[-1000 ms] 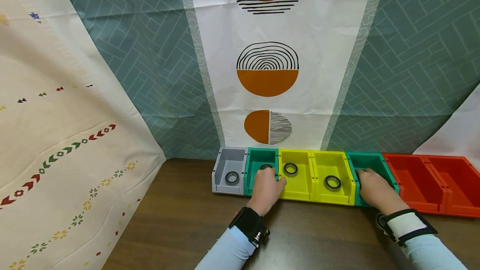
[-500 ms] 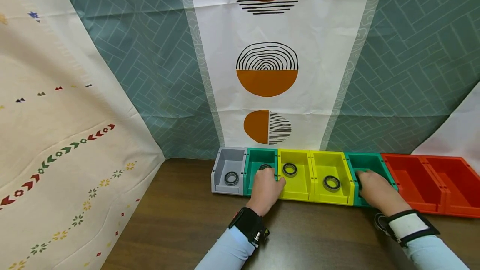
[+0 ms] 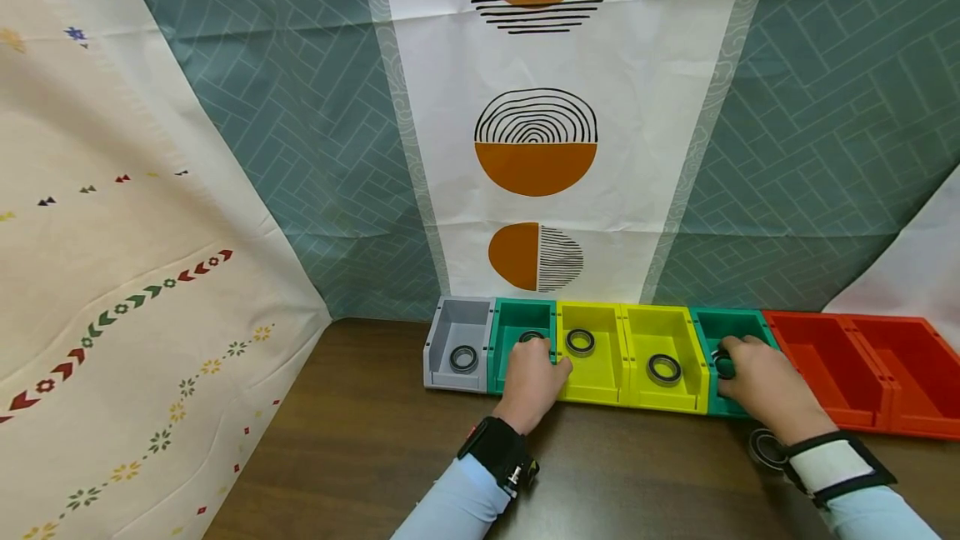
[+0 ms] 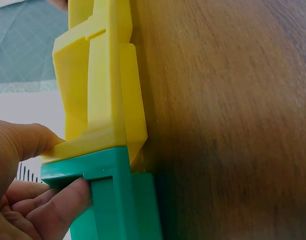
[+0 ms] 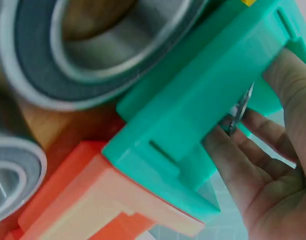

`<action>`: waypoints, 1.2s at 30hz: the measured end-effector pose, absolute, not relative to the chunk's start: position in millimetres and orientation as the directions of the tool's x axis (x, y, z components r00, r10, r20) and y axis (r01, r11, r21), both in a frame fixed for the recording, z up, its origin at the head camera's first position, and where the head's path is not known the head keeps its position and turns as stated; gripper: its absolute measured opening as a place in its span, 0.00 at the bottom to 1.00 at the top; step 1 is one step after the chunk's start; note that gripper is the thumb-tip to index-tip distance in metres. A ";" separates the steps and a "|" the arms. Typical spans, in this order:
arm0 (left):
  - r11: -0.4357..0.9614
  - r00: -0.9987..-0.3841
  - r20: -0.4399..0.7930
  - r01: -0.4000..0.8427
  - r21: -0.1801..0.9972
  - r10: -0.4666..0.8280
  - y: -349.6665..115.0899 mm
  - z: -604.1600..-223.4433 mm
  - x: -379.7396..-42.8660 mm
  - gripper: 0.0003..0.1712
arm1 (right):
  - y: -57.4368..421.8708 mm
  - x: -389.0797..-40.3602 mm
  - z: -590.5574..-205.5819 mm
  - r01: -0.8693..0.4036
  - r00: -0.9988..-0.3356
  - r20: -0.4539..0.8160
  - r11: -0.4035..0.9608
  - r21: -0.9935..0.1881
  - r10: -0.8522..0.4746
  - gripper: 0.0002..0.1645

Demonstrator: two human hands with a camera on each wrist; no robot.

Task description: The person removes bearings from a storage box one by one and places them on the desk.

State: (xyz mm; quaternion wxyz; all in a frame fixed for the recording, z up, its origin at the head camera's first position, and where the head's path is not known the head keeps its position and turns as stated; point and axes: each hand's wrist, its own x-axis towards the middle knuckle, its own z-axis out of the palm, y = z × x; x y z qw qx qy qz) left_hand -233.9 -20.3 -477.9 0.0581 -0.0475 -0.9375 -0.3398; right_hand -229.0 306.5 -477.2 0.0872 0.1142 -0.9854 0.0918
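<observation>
bearing (image 5: pixel 238 112): a metal-edged ring, tilted in the right green bin (image 3: pixel 731 323), between the right hand's (image 3: pixel 768 386) fingers. left green bin (image 3: pixel 521 314): open-topped, its wall beside the yellow bin (image 3: pixel 588 377) pinched by the left hand (image 3: pixel 531 377); second bearing (image 3: pixel 531 334) inside, partly hidden.

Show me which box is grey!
The leftmost box in the row, holding one ring; the others are green boxes, yellow boxes and red boxes.

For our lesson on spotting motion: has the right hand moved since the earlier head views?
Yes: the right hand has shifted slightly rightward, toward the red bins, judged against the green bin beside them.
</observation>
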 end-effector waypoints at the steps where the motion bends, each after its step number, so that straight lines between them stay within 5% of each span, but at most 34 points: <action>1: 0.764 -0.989 0.142 0.131 0.632 0.051 -20.4 -477.9 -233.8 0.16 | 307.3 -227.6 -474.7 -0.232 -0.960 0.201 0.957 -0.176 -0.196 0.34; 13: 0.761 -0.991 0.122 0.115 0.639 0.047 -20.3 -479.5 -236.8 0.17 | 305.5 -213.0 -458.9 -0.185 -0.907 0.414 0.954 -0.235 -0.074 0.43; 22: 0.763 -0.991 0.129 0.118 0.635 0.045 -20.5 -479.3 -237.6 0.17 | 297.9 -201.7 -450.5 -0.268 -0.815 0.572 0.935 -0.233 -0.091 0.37; 36: 0.768 -0.990 0.131 0.120 0.629 0.047 -19.7 -479.3 -235.4 0.17 | 284.8 -173.7 -442.1 -0.257 -0.853 0.518 0.916 -0.308 -0.065 0.38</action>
